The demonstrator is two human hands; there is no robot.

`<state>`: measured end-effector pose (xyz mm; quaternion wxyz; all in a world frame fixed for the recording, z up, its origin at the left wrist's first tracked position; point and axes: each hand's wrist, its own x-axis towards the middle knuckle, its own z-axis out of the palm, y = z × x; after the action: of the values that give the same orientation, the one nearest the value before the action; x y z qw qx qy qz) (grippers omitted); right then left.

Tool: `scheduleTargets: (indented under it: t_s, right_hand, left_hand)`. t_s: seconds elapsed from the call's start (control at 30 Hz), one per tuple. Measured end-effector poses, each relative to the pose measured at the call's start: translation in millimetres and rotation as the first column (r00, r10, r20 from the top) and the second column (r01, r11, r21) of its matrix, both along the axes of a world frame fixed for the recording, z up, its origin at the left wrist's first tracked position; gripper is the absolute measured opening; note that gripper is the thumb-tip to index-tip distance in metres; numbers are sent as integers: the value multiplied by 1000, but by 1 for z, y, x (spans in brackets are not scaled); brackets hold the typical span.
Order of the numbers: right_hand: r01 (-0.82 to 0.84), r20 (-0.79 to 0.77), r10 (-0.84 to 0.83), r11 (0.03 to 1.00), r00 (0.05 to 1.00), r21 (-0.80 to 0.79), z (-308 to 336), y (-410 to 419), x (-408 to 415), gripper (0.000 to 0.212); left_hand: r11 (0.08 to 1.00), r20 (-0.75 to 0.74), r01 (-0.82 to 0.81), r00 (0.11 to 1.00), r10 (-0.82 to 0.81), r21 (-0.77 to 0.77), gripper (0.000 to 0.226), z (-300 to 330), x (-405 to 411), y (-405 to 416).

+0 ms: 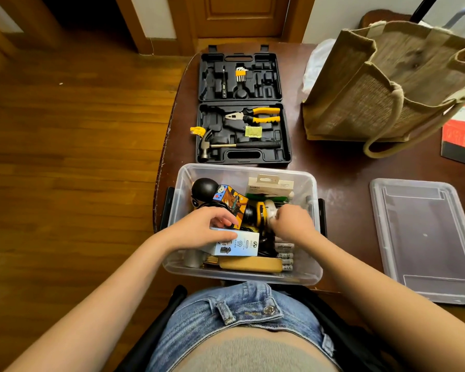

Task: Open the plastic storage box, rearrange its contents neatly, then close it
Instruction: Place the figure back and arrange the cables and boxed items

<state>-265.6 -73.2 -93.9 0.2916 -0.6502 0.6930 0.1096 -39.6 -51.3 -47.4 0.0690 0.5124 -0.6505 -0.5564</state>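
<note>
The clear plastic storage box (183, 181) stands open at the table's near edge, full of mixed items. Its lid (424, 237) lies flat on the table to the right. My left hand (202, 226) grips a light-blue carton (239, 244) at the box's front left. My right hand (293, 222) is curled around a whitish item (270, 208) beside a yellow tool in the middle of the box; what it holds is partly hidden. Also inside are a black ball (204, 187), a colourful panda carton (230, 200), a white retail pack (270, 186), batteries (285, 251) and a wooden piece (250, 264).
An open black tool case (242, 106) with pliers, hammer and hex keys lies just behind the box. A jute bag (387, 84) stands at the back right, a red-and-black booklet (462, 138) at the far right. The table edge drops to wooden floor on the left.
</note>
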Motion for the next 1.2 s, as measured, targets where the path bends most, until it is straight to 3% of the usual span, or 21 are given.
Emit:
scheduleTargets:
  t_s: [0.13,0.27,0.4,0.5,0.57,0.63,0.7,0.8,0.83,0.9,1.0,1.07,1.13,1.2]
  right_hand:
    - [166,158,-151,982,976,-87,31,-6,-8,37]
    - [179,309,-141,979,941,-98,59,-6,-23,30]
    - [210,630,-252,967,735,142,81,-7,-42,22]
    - [130,792,-270,962,548,239,89,-5,-49,18]
    - [54,836,-280,956,472,289,90,-4,-48,17]
    - [-28,849,-275,947,451,321,87,-4,-40,17]
    - [-102,853,-266,933,450,345,82,-2,-27,18]
    - [-142,853,-298,910,428,389,72,-4,-12,51]
    - [-121,840,-335,899,427,421,70,-6,-11,51]
    - [-43,789,-357,900,500,434,66,-14,-11,44]
    - [34,697,-253,950,671,312,55,-27,-4,40]
    - [7,698,-167,974,697,226,49,-32,14,38]
    - [-17,677,-84,990,731,141,47,-38,34,50]
    - [42,625,-101,993,774,108,44,-46,52,69]
  left_hand:
    - [1000,-25,-16,1000,16,9,23,-2,-5,0]
    - [1000,-19,11,1000,-11,-1,19,-5,-15,0]
    - [997,40,75,996,-75,22,30,-4,-18,-5]
    - [999,113,32,993,-29,-20,59,2,-21,-8]
    - [999,35,-21,999,23,-46,88,10,-22,-11]
    - [999,-68,-9,998,6,-52,95,19,-24,-14]
    - [999,-126,35,991,-35,-5,78,25,-25,-15]
    - [990,-83,140,987,-140,-13,36,28,-22,-15]
    - [990,-58,141,988,-142,-30,26,27,-20,-14]
    - [996,1,53,999,-53,-76,19,23,-10,-14]
    - [986,127,-90,986,108,-140,19,19,6,-13]
    - [979,247,-117,956,157,-168,20,14,13,-10]
    - [965,270,-211,930,247,-158,15,9,12,-6]
    - [929,179,-360,912,369,-79,14,6,8,-4]
